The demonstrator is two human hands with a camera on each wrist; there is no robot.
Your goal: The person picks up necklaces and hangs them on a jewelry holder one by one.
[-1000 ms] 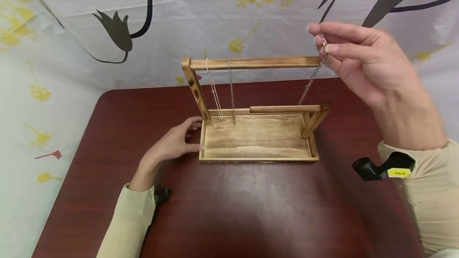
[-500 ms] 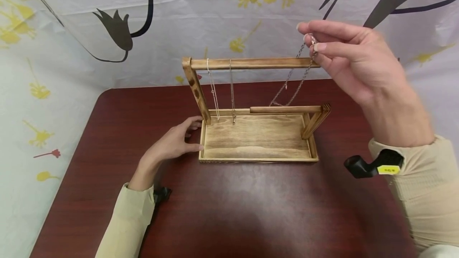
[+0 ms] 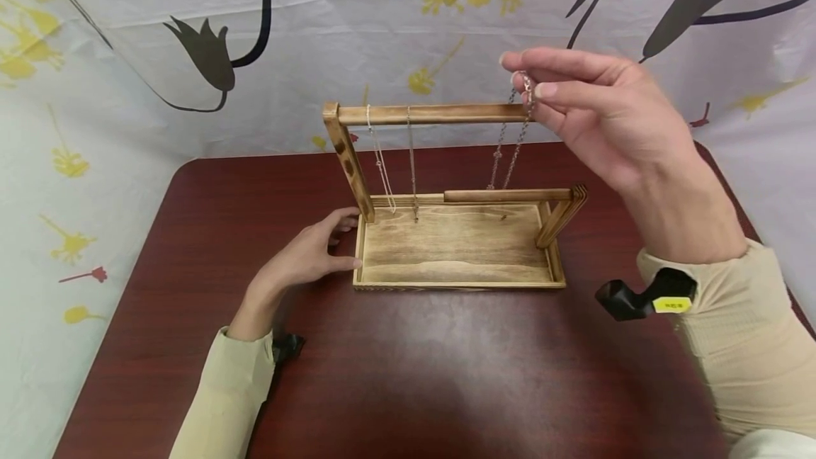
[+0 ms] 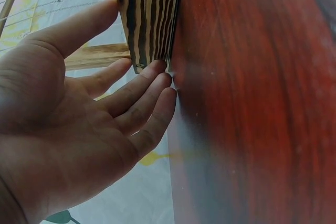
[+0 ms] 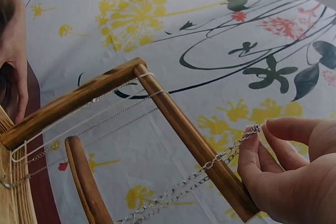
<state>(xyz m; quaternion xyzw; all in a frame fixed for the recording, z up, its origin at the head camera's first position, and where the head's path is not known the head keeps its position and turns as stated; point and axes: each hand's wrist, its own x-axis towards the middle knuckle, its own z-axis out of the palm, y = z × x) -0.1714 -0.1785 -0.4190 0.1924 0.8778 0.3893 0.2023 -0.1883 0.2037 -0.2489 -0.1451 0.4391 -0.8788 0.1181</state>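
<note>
My right hand pinches a silver chain necklace between thumb and fingertips, just above the top bar of a wooden jewelry stand. From the fingers its two strands hang down past the bar, one crossing in front of it; in the head view the lower part passes behind the short lower bar. A pale thin necklace and a darker one hang from the top bar at the left. With fingers extended, my left hand touches the left end of the stand's tray.
A dark red-brown table bears the stand. Behind it hangs a white cloth with yellow and dark flower prints. One slanted post carries the top bar at the left; a shorter post stands at the right.
My right hand has moved left along the top bar with the chain necklace, whose strands now hang closer together. The left hand and the stand have stayed in place.
</note>
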